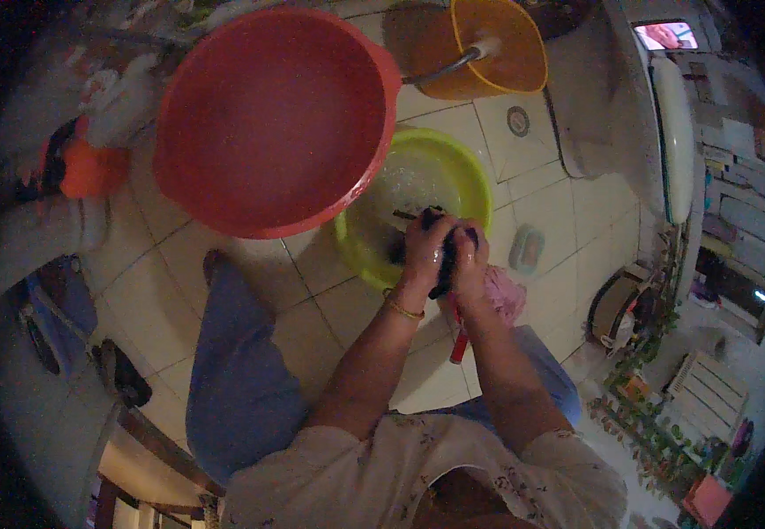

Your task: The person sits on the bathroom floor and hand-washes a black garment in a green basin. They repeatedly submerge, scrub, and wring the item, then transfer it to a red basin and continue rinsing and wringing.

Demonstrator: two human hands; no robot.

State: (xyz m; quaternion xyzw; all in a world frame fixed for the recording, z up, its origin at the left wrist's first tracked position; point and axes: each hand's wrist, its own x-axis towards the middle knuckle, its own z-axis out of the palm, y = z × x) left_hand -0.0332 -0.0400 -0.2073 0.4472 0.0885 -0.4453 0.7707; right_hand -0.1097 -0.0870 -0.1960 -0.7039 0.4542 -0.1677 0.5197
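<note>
Both my hands are over the near right side of a yellow-green plastic basin (481,175) that stands on the floor with water and some suds in it. Dark wet cloth (447,261) is bunched between them. My left hand (427,248) grips it from the left, with a bangle on the wrist. On the other side my right hand (469,254) presses and grips the same cloth. More dark fabric (394,248) lies in the basin by my left hand. A pink cloth (505,295) and a red-handled item (459,347), partly hidden by my right forearm, lie on the floor.
A large red plastic tub (273,125) overlaps the basin's far left rim. Behind stands an orange-yellow bucket (461,82) with a hose or pipe at it. A soap dish (526,248) and a floor drain (518,122) are to the right. Tiled floor (290,330) surrounds my legs.
</note>
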